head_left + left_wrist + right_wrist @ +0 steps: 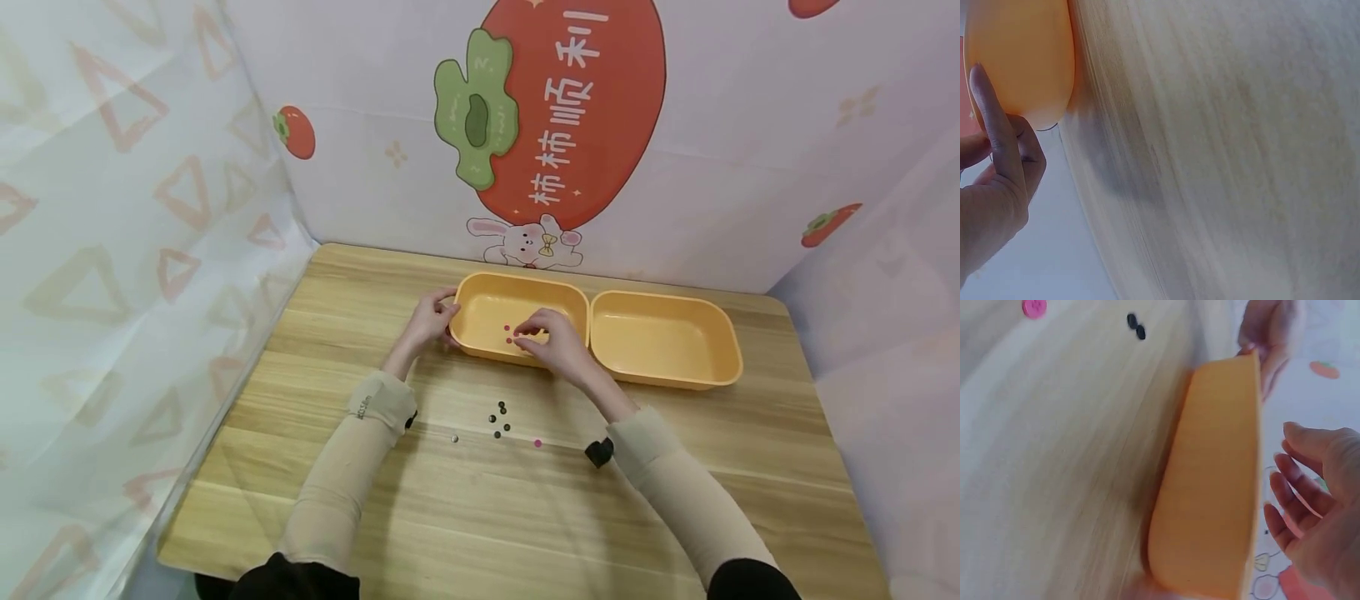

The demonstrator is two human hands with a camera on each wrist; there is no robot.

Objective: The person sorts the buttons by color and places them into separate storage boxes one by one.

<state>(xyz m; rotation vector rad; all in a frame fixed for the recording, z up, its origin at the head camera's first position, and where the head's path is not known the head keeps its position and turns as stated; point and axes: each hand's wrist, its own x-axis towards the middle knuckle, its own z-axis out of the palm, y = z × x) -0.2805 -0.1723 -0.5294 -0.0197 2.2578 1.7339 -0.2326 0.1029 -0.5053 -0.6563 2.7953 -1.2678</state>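
1. Left hand (431, 319) grips the near-left end of the left tray (480, 321), fingers along its outer wall.
2. Right hand (555, 340) above the same tray, fingers loosely bent, thumb apart from them; nothing seen held.
3. Pink buttons (507, 327) in that tray, on its floor, just beside the right fingertips.
4. On the wooden table (465, 525), nearer the person: black buttons (507, 427) in a loose cluster, a greyish button (454, 438) to their left, a lone pink button (537, 443) to their right.
5. Right tray (663, 337) end to end with the left one.
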